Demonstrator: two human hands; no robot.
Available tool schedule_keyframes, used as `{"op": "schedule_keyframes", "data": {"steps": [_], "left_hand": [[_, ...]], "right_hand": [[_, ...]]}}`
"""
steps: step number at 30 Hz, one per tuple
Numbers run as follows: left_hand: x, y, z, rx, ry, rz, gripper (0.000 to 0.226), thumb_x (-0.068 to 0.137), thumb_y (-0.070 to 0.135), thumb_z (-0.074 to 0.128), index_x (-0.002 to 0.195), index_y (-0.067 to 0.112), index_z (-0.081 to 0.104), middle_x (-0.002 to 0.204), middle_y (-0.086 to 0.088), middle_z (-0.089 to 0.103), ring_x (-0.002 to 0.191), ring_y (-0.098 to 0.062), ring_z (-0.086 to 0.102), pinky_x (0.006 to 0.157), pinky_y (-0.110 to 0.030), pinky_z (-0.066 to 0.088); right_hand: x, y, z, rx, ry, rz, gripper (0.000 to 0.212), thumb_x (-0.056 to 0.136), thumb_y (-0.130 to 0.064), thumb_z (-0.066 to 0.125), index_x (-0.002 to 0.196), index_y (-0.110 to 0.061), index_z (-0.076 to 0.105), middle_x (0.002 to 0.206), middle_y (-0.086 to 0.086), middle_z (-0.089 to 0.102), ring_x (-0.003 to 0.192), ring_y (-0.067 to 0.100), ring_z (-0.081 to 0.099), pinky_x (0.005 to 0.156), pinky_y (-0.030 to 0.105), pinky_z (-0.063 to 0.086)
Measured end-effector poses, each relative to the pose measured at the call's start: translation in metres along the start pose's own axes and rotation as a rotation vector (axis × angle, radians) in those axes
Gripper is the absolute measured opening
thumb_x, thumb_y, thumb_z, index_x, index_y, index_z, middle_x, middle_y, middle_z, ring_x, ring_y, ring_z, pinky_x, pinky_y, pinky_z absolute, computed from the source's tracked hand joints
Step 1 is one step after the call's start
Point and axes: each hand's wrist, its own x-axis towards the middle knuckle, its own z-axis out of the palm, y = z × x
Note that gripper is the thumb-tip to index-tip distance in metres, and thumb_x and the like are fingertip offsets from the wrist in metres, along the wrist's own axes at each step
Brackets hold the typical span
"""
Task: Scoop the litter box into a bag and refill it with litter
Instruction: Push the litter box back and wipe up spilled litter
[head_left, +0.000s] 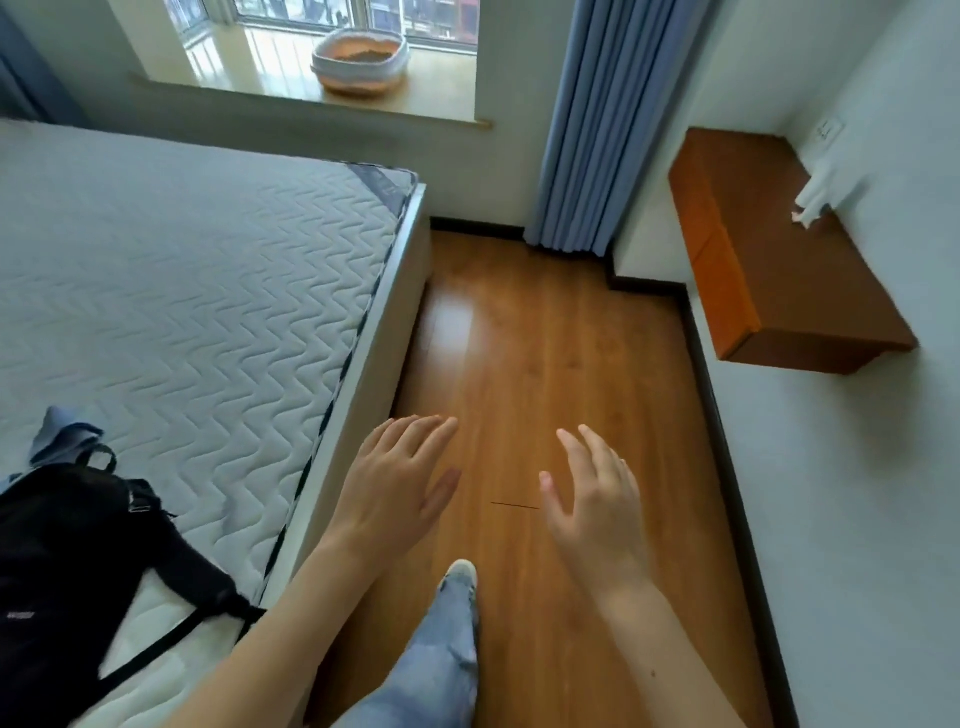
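Note:
The litter box (359, 61), white-rimmed over an orange base and holding brownish litter, sits on the window sill (270, 78) far ahead at the top of the view. My left hand (396, 480) and my right hand (597, 493) are both stretched out in front of me over the wooden floor, fingers relaxed and spread, holding nothing. Both hands are far from the box. No bag or scoop shows in view.
A bare quilted mattress (182, 270) fills the left, with a black backpack (67, 561) on its near corner. A wooden floor strip (545, 338) runs ahead to the blue curtain (602, 130). An orange-brown wall shelf (769, 244) juts out at right. My leg and shoe (457, 577) are below.

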Motion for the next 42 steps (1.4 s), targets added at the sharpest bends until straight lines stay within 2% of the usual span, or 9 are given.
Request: {"op": "schedule_keyframes", "data": {"steps": [6, 12, 18, 23, 26, 29, 35, 42], "left_hand": [[0.119, -0.024, 0.035, -0.025, 0.022, -0.025, 0.049, 0.094, 0.044, 0.037, 0.13, 0.017, 0.056, 0.125, 0.003, 0.06, 0.116, -0.017, 0.053, 0.1, -0.032, 0.038], [0.25, -0.043, 0.031, -0.012, 0.049, 0.022, 0.048, 0.095, 0.044, 0.038, 0.131, 0.018, 0.055, 0.126, 0.004, 0.059, 0.118, -0.017, 0.05, 0.102, -0.031, 0.037], [0.359, -0.056, 0.072, 0.017, -0.01, 0.042, 0.046, 0.095, 0.043, 0.039, 0.129, 0.018, 0.056, 0.126, 0.003, 0.059, 0.118, -0.018, 0.051, 0.101, -0.034, 0.04], [0.458, -0.066, 0.116, 0.074, -0.019, -0.018, 0.044, 0.093, 0.042, 0.04, 0.126, 0.018, 0.058, 0.123, 0.003, 0.06, 0.115, -0.02, 0.054, 0.099, -0.032, 0.04], [0.524, -0.069, 0.123, 0.086, -0.001, -0.08, 0.043, 0.093, 0.042, 0.041, 0.123, 0.017, 0.061, 0.12, 0.002, 0.062, 0.111, -0.02, 0.057, 0.098, -0.028, 0.033], [0.582, -0.072, 0.122, 0.088, 0.029, -0.158, 0.043, 0.094, 0.042, 0.039, 0.123, 0.019, 0.061, 0.121, 0.004, 0.062, 0.112, -0.018, 0.056, 0.097, -0.029, 0.037], [0.672, -0.105, 0.131, 0.112, 0.032, -0.264, 0.044, 0.094, 0.042, 0.038, 0.122, 0.018, 0.062, 0.118, 0.002, 0.063, 0.11, -0.019, 0.057, 0.093, -0.033, 0.046], [0.771, -0.194, 0.16, 0.115, 0.044, -0.348, 0.044, 0.095, 0.041, 0.037, 0.122, 0.017, 0.061, 0.118, 0.002, 0.061, 0.11, -0.019, 0.055, 0.094, -0.033, 0.045]], "right_hand": [[0.128, 0.021, 0.019, -0.009, 0.032, -0.054, 0.046, 0.09, -0.037, 0.052, 0.131, -0.018, 0.055, 0.138, 0.009, 0.053, 0.128, 0.026, 0.049, 0.101, 0.05, 0.045], [0.25, 0.038, 0.025, -0.013, 0.065, -0.079, 0.045, 0.091, -0.038, 0.052, 0.131, -0.019, 0.055, 0.137, 0.007, 0.054, 0.127, 0.025, 0.05, 0.103, 0.048, 0.044], [0.362, 0.075, 0.05, 0.017, 0.03, -0.085, 0.047, 0.091, -0.039, 0.048, 0.133, -0.018, 0.053, 0.135, 0.007, 0.056, 0.127, 0.025, 0.05, 0.105, 0.048, 0.043], [0.478, 0.124, 0.079, 0.049, -0.027, -0.135, 0.048, 0.093, -0.04, 0.042, 0.135, -0.018, 0.051, 0.136, 0.004, 0.055, 0.129, 0.023, 0.048, 0.107, 0.048, 0.04], [0.553, 0.145, 0.085, 0.075, -0.052, -0.181, 0.046, 0.093, -0.036, 0.047, 0.134, -0.018, 0.052, 0.134, 0.004, 0.057, 0.128, 0.021, 0.049, 0.108, 0.047, 0.039], [0.62, 0.157, 0.088, 0.122, -0.051, -0.255, 0.044, 0.092, -0.033, 0.049, 0.132, -0.017, 0.054, 0.131, 0.002, 0.059, 0.125, 0.019, 0.052, 0.107, 0.045, 0.04], [0.736, 0.16, 0.123, 0.147, -0.125, -0.346, 0.046, 0.093, -0.036, 0.043, 0.132, -0.015, 0.055, 0.13, 0.003, 0.059, 0.124, 0.02, 0.052, 0.106, 0.045, 0.041], [0.868, 0.128, 0.2, 0.147, -0.168, -0.441, 0.041, 0.091, -0.026, 0.057, 0.131, -0.017, 0.055, 0.128, 0.001, 0.061, 0.122, 0.018, 0.054, 0.105, 0.046, 0.043]]}}
